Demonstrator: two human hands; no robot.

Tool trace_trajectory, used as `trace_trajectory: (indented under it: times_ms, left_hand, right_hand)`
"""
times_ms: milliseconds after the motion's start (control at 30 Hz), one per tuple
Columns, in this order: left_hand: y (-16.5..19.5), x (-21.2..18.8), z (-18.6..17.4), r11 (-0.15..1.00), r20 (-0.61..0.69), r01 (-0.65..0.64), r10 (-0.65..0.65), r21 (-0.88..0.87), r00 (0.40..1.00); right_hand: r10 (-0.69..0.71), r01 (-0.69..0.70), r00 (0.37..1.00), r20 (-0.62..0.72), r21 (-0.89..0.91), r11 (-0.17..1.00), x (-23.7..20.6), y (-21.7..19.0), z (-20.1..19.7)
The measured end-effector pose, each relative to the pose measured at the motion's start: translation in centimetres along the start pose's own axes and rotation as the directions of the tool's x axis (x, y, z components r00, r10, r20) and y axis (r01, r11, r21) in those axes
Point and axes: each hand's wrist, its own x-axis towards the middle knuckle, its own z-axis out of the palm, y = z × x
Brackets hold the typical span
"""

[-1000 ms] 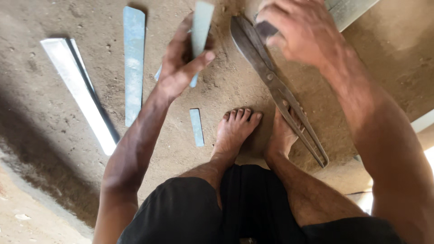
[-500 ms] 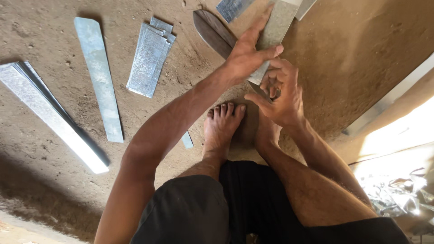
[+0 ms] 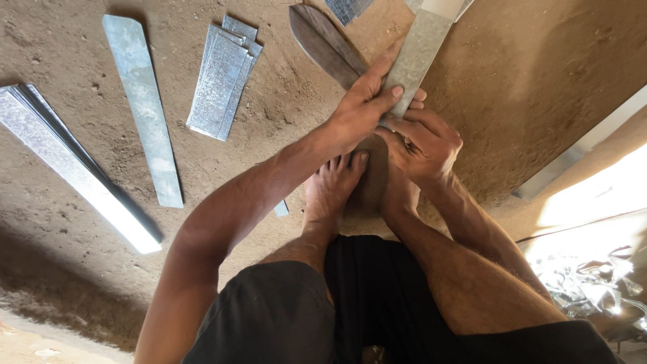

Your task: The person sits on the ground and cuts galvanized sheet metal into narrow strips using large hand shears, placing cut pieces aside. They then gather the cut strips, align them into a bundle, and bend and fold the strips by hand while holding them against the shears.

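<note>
Both hands, left hand point(image 3: 360, 111), right hand point(image 3: 424, 145), gripping metal strip point(image 3: 421, 50), over shears point(image 3: 323, 40)

Bare dirt floor point(image 3: 539, 81) is lying open toward two o'clock of the hands, while a stack of short metal strips point(image 3: 222, 77) and a long strip point(image 3: 143, 108) are crowding ten o'clock, dark shears point(image 3: 323, 42) blocking twelve, feet point(image 3: 330, 189) closing six.
</note>
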Motion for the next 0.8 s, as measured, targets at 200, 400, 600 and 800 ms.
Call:
trace_trajectory:
  times_ms: [200,400,600,800]
  left_hand:
    - [1.9,1.1,-0.8,0.968,0.018,0.030,-0.036,0.247,0.999]
    - [2.0,3.6,0.4,0.995,-0.102,0.052,-0.043,0.083,0.994]
    - [0.8,2.5,0.5,0.989,-0.142,-0.112,0.124,0.095,0.982]
    - [6.7,0.7,-4.0,0.651,-0.174,-0.012,0.221,0.759,0.960]
  right_hand:
    - [0.010,-0.010,1.000,0.007,0.026,1.000,-0.6,0.4,-0.2]
    - [-0.033,0.033,0.999,-0.002,0.022,0.999,-0.5,0.4,-0.3]
    - [-0.135,0.136,0.991,0.023,-0.061,0.989,-1.0,0.9,0.3]
    - [0.157,-0.125,0.979,0.127,-0.230,0.965,-6.1,2.3,-1.6]
